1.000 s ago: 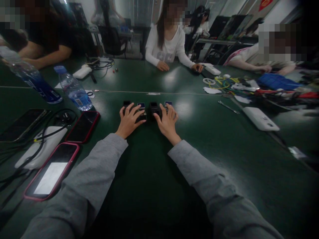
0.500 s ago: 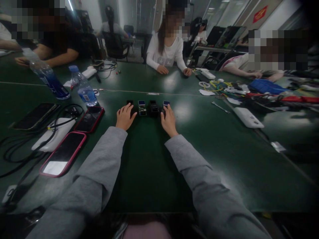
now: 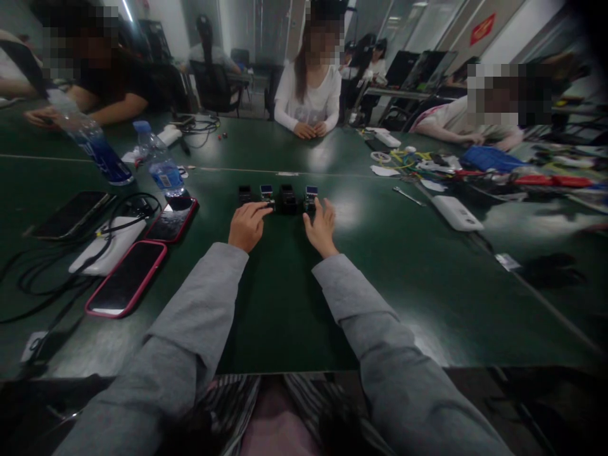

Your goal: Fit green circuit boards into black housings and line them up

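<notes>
Several small box-like devices stand in a row on the green table (image 3: 285,297). The leftmost is a black box (image 3: 244,191); beside it is a device with a small screen (image 3: 266,190). Then come another black box (image 3: 287,196) and, at the right end, a second small-screened device (image 3: 311,191). My left hand (image 3: 247,226) lies before the two left ones, fingers stretched rightward, their tips at the lower part of the screened one. My right hand (image 3: 322,228) is open, thumb and fingers apart, at the near side of the right-end device. Whether the fingertips touch cannot be made out.
On the left are a pink-edged phone (image 3: 128,278), a red-edged phone (image 3: 171,220), a white power bank (image 3: 107,247) with black cables, and two bottles, one a small water bottle (image 3: 161,161). A wrench (image 3: 408,196), white box (image 3: 456,213) and cable pile lie right. People sit opposite.
My left hand has shifted from the leftmost black box toward the screened device beside it. My right fingers have lifted slightly and spread. The person opposite has brought their hands together.
</notes>
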A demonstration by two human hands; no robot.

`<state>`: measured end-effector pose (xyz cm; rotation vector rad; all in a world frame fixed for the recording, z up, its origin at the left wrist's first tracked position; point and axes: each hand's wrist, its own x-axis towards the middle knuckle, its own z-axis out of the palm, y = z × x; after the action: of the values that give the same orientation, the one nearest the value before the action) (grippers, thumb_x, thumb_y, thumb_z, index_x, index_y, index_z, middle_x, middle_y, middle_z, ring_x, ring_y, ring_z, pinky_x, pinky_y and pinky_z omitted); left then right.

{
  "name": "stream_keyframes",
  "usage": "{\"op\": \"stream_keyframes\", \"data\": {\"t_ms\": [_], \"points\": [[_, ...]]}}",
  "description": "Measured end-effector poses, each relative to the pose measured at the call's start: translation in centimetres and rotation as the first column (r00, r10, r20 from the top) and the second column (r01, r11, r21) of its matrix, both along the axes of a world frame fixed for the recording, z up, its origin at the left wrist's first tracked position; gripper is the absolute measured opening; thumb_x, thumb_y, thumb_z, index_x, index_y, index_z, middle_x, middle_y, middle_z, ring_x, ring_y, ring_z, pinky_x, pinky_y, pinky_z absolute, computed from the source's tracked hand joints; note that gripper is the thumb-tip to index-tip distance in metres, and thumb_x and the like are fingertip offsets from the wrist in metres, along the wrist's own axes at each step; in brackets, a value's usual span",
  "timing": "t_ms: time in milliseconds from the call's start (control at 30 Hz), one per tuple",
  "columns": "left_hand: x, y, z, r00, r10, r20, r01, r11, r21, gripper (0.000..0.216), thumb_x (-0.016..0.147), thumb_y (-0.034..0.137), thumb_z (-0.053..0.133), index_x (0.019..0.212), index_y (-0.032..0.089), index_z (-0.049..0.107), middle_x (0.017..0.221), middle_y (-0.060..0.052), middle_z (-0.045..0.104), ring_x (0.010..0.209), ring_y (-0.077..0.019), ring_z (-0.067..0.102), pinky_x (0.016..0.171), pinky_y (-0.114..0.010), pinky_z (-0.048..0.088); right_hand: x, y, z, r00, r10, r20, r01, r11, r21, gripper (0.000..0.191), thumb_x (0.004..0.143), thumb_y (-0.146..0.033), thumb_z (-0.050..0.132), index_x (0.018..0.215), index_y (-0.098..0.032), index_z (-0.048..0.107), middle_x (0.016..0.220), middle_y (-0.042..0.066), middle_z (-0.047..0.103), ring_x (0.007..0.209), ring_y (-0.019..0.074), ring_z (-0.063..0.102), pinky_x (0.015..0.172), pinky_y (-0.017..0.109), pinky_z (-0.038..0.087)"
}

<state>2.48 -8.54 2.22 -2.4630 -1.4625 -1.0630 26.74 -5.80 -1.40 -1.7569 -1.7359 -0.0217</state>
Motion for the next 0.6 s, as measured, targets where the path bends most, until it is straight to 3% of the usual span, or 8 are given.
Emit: {"op": "stream_keyframes", "data": {"t_ms": [67, 133, 267, 400, 467, 600], "points": [[1.5, -1.6, -0.2, 0.986, -0.137, -0.097, 0.132, 0.99, -0.056, 0.044, 0.1, 0.015, 0.04, 0.136, 0.021, 0.063, 0.146, -0.008, 0.062, 0.137, -0.023, 0.054, 0.114, -0.044, 0.042, -0.4, -0.2, 0.1, 0.994, 0.072, 0.086, -0.071, 0.997, -0.013, 0.065, 0.101, -0.038, 0.044, 0.16, -0.018, 0.026, 0.166, 0.016, 0.022, 0.154, 0.0337, 0.017, 0.12, 0.061, 0.026], [2.7, -2.5, -0.7, 0.949, -0.241, -0.204, 0.208, 0.964, -0.168, 0.046, 0.102, 0.026, 0.043, 0.147, 0.019, 0.053, 0.159, -0.009, 0.048, 0.144, -0.0252, 0.047, 0.119, -0.045, 0.038, -0.8, -0.4, 0.2, 0.978, 0.152, 0.14, -0.148, 0.988, -0.034, 0.061, 0.1, -0.035, 0.044, 0.158, -0.02, 0.03, 0.167, 0.013, 0.023, 0.155, 0.0334, 0.015, 0.12, 0.062, 0.026], [3.3, -2.7, -1.2, 0.947, -0.187, -0.259, 0.085, 0.928, -0.362, 0.058, 0.104, 0.046, 0.043, 0.155, 0.018, 0.043, 0.166, -0.012, 0.036, 0.153, -0.029, 0.034, 0.125, -0.051, 0.029, -1.1, -0.9, 0.8, 0.965, 0.196, 0.174, -0.192, 0.981, -0.038, 0.042, 0.099, -0.029, 0.046, 0.138, -0.016, 0.056, 0.163, 0.015, 0.032, 0.153, 0.0361, 0.019, 0.115, 0.061, 0.035], [2.8, -2.2, -1.1, 0.938, -0.233, -0.258, 0.117, 0.91, -0.398, 0.055, 0.106, 0.044, 0.039, 0.153, 0.018, 0.046, 0.164, -0.012, 0.041, 0.153, -0.0279, 0.034, 0.126, -0.051, 0.026, -0.5, -2.0, 1.8, 0.981, 0.121, 0.151, -0.132, 0.989, 0.065, 0.031, 0.102, -0.029, 0.042, 0.118, -0.017, 0.065, 0.134, 0.017, 0.056, 0.132, 0.0355, 0.044, 0.105, 0.056, 0.044], [2.7, -2.1, -1.1, 0.936, -0.245, -0.252, 0.129, 0.906, -0.403, 0.054, 0.106, 0.044, 0.04, 0.152, 0.017, 0.048, 0.162, -0.012, 0.043, 0.152, -0.0286, 0.036, 0.125, -0.052, 0.028, 0.0, -2.4, 2.1, 0.991, 0.063, 0.118, -0.079, 0.988, 0.132, 0.032, 0.102, -0.034, 0.043, 0.118, -0.016, 0.064, 0.123, 0.017, 0.059, 0.123, 0.035, 0.049, 0.102, 0.055, 0.046], [2.7, -2.1, -1.2, 0.934, -0.256, -0.249, 0.147, 0.91, -0.387, 0.054, 0.105, 0.045, 0.04, 0.151, 0.017, 0.048, 0.161, -0.013, 0.044, 0.151, -0.0293, 0.038, 0.124, -0.053, 0.029, 0.9, -2.3, 1.8, 0.997, 0.048, 0.058, -0.056, 0.988, 0.147, 0.053, 0.095, -0.04, 0.057, 0.137, -0.009, 0.054, 0.133, 0.022, 0.057, 0.125, 0.0369, 0.052, 0.101, 0.054, 0.048]]}}
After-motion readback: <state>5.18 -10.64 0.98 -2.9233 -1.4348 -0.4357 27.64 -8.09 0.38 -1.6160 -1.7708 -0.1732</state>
